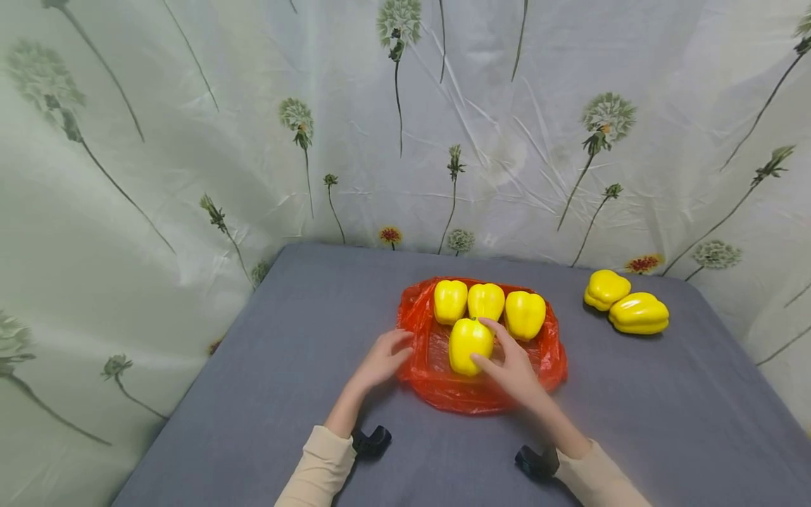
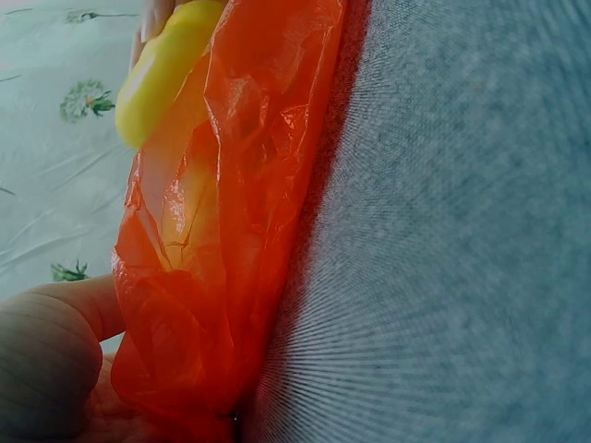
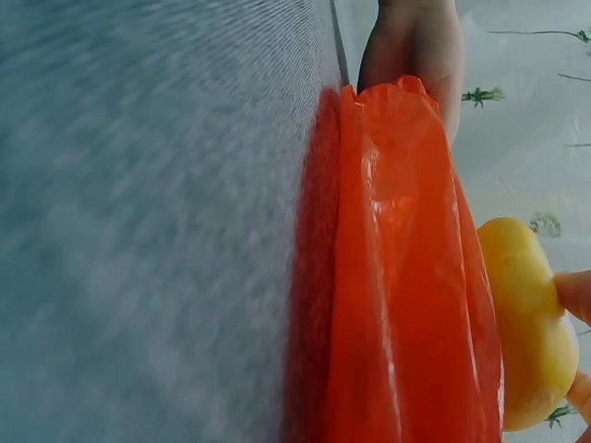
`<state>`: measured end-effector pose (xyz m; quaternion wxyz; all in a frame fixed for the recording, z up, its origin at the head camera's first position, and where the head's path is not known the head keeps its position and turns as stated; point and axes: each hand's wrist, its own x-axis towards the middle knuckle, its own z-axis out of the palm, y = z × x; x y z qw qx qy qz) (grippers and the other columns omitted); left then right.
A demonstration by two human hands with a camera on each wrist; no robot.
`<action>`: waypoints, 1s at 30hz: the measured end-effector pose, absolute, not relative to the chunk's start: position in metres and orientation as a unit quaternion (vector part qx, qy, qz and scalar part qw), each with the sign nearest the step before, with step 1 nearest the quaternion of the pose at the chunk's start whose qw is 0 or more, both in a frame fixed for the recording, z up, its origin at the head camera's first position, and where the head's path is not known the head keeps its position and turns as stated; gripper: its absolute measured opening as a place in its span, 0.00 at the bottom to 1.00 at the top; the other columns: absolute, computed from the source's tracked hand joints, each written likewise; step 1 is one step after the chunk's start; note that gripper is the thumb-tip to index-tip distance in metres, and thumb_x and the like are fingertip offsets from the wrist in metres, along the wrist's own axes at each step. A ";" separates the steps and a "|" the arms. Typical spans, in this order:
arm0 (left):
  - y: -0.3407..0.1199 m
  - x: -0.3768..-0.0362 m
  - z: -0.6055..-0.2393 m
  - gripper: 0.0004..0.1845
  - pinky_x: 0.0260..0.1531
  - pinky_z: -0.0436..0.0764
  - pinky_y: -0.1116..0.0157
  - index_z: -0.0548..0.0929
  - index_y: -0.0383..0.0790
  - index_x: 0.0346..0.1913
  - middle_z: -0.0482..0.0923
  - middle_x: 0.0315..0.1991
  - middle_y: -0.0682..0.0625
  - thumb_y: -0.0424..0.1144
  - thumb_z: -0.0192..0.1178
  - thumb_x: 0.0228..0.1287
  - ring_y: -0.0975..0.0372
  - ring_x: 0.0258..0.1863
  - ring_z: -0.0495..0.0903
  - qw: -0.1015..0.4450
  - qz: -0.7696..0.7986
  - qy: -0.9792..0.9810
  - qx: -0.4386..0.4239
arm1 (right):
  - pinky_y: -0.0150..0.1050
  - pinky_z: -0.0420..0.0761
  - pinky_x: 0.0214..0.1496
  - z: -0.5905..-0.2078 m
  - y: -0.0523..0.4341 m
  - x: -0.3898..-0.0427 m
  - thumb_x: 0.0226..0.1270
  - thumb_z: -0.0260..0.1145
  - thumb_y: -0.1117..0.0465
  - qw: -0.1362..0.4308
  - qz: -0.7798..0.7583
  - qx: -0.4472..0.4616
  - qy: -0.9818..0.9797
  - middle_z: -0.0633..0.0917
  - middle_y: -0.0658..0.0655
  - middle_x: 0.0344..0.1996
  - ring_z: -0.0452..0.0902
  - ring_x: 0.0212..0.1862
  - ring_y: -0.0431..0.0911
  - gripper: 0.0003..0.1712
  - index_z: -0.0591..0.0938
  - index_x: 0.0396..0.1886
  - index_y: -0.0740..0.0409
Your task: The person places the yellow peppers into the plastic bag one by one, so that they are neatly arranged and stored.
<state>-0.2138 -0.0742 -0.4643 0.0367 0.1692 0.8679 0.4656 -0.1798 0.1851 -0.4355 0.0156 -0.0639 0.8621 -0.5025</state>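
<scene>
My right hand (image 1: 512,366) pinches a yellow bell pepper (image 1: 471,346) between thumb and fingers, over the front part of an open red plastic bag (image 1: 456,401). In the right wrist view the pepper (image 3: 526,323) rises above the bag's wall, with fingertips on its far side. Behind it, three more yellow bell peppers (image 1: 450,301) stand in a row inside the bag. My left hand (image 1: 383,359) is at the bag's left edge, thumb and fingers apart. In the left wrist view its thumb (image 2: 97,300) is right at the crumpled red plastic, which partly hides the fingers.
Two further yellow bell peppers (image 1: 638,313) lie side by side at the back right of the grey-covered table (image 1: 304,310). A pale curtain (image 1: 241,141) with dandelion prints hangs behind and along the left side. Dark wrist devices (image 1: 537,462) sit at both cuffs.
</scene>
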 end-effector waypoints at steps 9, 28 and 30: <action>-0.074 -0.213 -0.464 0.21 0.66 0.61 0.42 0.73 0.31 0.60 0.70 0.62 0.34 0.37 0.52 0.66 0.42 0.65 0.64 0.043 0.466 0.868 0.165 | 0.49 0.81 0.54 -0.438 0.171 -0.185 0.60 0.66 0.52 0.035 -0.495 -0.080 0.864 0.70 0.58 0.64 0.74 0.56 0.55 0.36 0.63 0.67 0.41; -0.074 -0.215 -0.463 0.22 0.66 0.61 0.42 0.72 0.34 0.61 0.67 0.65 0.36 0.39 0.52 0.67 0.42 0.66 0.62 0.061 0.473 0.866 0.150 | 0.52 0.77 0.59 -0.446 0.160 -0.187 0.59 0.66 0.49 0.015 -0.461 -0.127 0.878 0.69 0.55 0.66 0.69 0.62 0.53 0.38 0.62 0.68 0.39; -0.074 -0.215 -0.463 0.22 0.66 0.61 0.42 0.72 0.34 0.61 0.67 0.65 0.36 0.39 0.52 0.67 0.42 0.66 0.62 0.065 0.471 0.867 0.147 | 0.53 0.76 0.60 -0.446 0.160 -0.186 0.58 0.67 0.49 0.019 -0.453 -0.129 0.882 0.68 0.55 0.66 0.68 0.62 0.52 0.40 0.61 0.69 0.38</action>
